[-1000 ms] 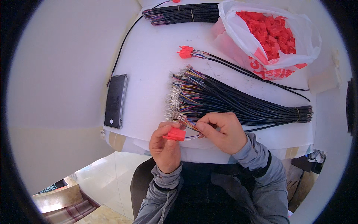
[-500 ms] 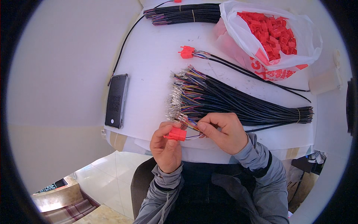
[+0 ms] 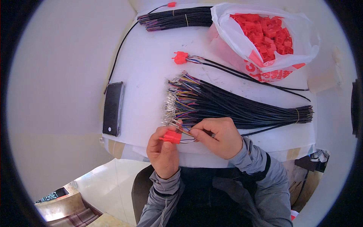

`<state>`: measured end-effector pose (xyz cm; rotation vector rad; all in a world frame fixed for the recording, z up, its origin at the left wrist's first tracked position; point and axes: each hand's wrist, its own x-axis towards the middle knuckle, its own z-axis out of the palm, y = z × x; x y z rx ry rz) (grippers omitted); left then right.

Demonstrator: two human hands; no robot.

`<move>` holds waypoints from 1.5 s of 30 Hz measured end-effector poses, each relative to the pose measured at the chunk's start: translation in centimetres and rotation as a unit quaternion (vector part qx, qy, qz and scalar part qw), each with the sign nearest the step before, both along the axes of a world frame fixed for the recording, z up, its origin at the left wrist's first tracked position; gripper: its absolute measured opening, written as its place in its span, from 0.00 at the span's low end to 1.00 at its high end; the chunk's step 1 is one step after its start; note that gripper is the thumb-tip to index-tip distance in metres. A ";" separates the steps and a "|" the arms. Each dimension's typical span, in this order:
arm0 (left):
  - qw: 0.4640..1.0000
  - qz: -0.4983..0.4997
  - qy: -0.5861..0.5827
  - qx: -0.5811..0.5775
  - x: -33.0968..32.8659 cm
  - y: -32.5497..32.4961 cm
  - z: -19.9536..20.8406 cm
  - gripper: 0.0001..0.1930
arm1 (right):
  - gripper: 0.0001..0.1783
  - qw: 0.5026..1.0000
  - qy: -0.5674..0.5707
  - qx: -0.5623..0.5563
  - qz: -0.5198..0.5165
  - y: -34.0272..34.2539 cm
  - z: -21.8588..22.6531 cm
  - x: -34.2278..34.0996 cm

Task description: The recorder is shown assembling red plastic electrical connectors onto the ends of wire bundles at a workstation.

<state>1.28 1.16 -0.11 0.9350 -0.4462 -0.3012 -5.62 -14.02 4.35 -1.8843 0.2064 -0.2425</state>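
Note:
Near the table's front edge, my left hand [image 3: 163, 153] is closed around a red plastic connector housing [image 3: 172, 137]. Thin coloured wires [image 3: 187, 141] run out of the housing's right side. My right hand [image 3: 219, 137] pinches these wires between thumb and forefinger, a short way right of the housing. Just beyond both hands lies a bundle of black cables [image 3: 234, 100], its stripped coloured ends and metal terminals [image 3: 171, 106] fanned out at the left. The tips of the wires close to my fingers are too small to make out.
A white plastic bag [image 3: 223, 34] filled with red connector housings [image 3: 270, 38] stands at the back right. Two cables with red connectors [image 3: 180, 58] lie beyond the bundle. Another black cable bundle [image 3: 181, 19] rests at the far edge, and a phone [image 3: 113, 109] at the left.
The whole view has shifted slightly, moving the table items left in the picture. My right hand has come a little closer to the housing; both hands keep their grip.

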 end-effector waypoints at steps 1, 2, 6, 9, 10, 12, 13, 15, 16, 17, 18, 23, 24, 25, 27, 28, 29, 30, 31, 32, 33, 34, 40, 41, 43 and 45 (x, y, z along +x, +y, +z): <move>1.000 -0.004 0.007 -0.001 0.1 0.0 0.0 0.17 | 0.07 0.999 -0.007 -0.039 -0.004 -0.1 0.3 -0.1; 1.000 -0.010 0.015 -0.002 0.1 -0.1 0.0 0.17 | 0.07 0.997 -0.014 -0.078 -0.008 -0.2 0.7 -0.3; 0.998 0.003 0.057 0.005 -0.2 -0.3 0.7 0.15 | 0.09 0.962 -0.086 -0.231 -0.114 -0.6 3.3 -1.4; 0.999 0.007 0.045 -0.007 0.2 0.6 0.3 0.15 | 0.13 0.941 -0.036 -0.312 -0.121 -2.7 4.9 -1.9; 0.999 0.007 0.047 -0.008 0.2 0.7 0.3 0.15 | 0.14 0.931 -0.012 -0.344 -0.124 -3.6 4.6 -1.7; 0.998 -0.007 0.053 -0.017 0.0 0.2 0.7 0.15 | 0.16 0.899 0.040 -0.413 -0.139 -5.8 4.2 -1.4; 0.998 -0.017 0.056 -0.023 -0.1 -0.4 0.8 0.15 | 0.17 0.885 0.040 -0.441 -0.140 -6.7 4.0 -1.4; 0.998 -0.019 0.055 -0.025 -0.1 -0.3 0.8 0.15 | 0.20 0.864 0.029 -0.487 -0.130 -7.9 2.0 -0.3; 0.998 -0.024 0.049 -0.028 -0.1 -0.3 0.6 0.15 | 0.19 0.866 0.015 -0.483 -0.127 -8.5 1.3 0.2; 0.998 -0.025 0.042 -0.029 0.1 -0.2 0.2 0.16 | 0.19 0.870 -0.002 -0.477 -0.122 -8.9 0.5 0.9; 0.999 -0.027 0.036 -0.031 0.1 -0.1 0.1 0.16 | 0.19 0.874 -0.019 -0.472 -0.117 -9.2 0.0 1.5; 0.998 -0.018 0.059 -0.025 0.1 0.2 0.4 0.14 | 0.18 0.857 0.032 -0.502 -0.112 -9.5 -0.7 3.4; 0.998 -0.018 0.057 -0.026 0.2 0.2 0.4 0.14 | 0.17 0.856 0.043 -0.503 -0.114 -9.4 -0.7 3.6; 0.998 -0.017 0.057 -0.025 0.2 0.2 0.3 0.14 | 0.15 0.853 0.055 -0.506 -0.118 -9.4 -0.9 3.8; 0.998 -0.017 0.056 -0.022 0.2 0.1 0.2 0.14 | 0.12 0.847 0.079 -0.511 -0.124 -9.7 -1.3 4.3; 0.998 -0.019 0.058 -0.024 0.2 0.1 0.3 0.14 | 0.10 0.848 0.089 -0.508 -0.122 -9.7 -1.2 4.5; 0.998 -0.020 0.059 -0.026 0.2 0.1 0.4 0.14 | 0.08 0.850 0.099 -0.504 -0.120 -9.8 -1.0 4.8; 0.998 -0.021 0.060 -0.027 0.2 0.0 0.5 0.14 | 0.07 0.851 0.109 -0.500 -0.118 -9.8 -0.9 4.9; 0.998 -0.021 0.059 -0.026 0.2 0.0 0.6 0.14 | 0.06 0.856 0.089 -0.495 -0.122 -9.9 -1.0 4.8; 0.998 -0.021 0.058 -0.024 0.1 -0.1 0.7 0.14 | 0.06 0.860 0.068 -0.489 -0.126 -10.2 -1.1 4.7; 0.998 -0.021 0.058 -0.023 0.1 -0.2 0.7 0.14 | 0.05 0.864 0.047 -0.484 -0.130 -10.4 -1.1 4.5; 0.998 -0.017 0.052 -0.024 0.1 -0.1 0.6 0.14 | 0.06 0.883 0.031 -0.449 -0.134 -10.2 -0.6 4.4; 0.998 -0.016 0.049 -0.020 0.1 -0.1 0.6 0.14 | 0.04 0.922 -0.134 -0.321 -0.168 -8.8 3.5 1.4; 0.998 -0.015 0.054 -0.018 0.1 -0.1 0.7 0.14 | 0.04 0.927 -0.145 -0.299 -0.172 -8.5 4.1 0.9; 0.998 -0.012 0.056 -0.017 0.1 0.0 0.7 0.14 | 0.05 0.932 -0.159 -0.265 -0.188 -7.8 4.9 0.1; 0.998 -0.005 0.052 -0.017 0.2 0.2 0.5 0.14 | 0.06 0.933 -0.165 -0.240 -0.210 -7.2 5.3 -0.5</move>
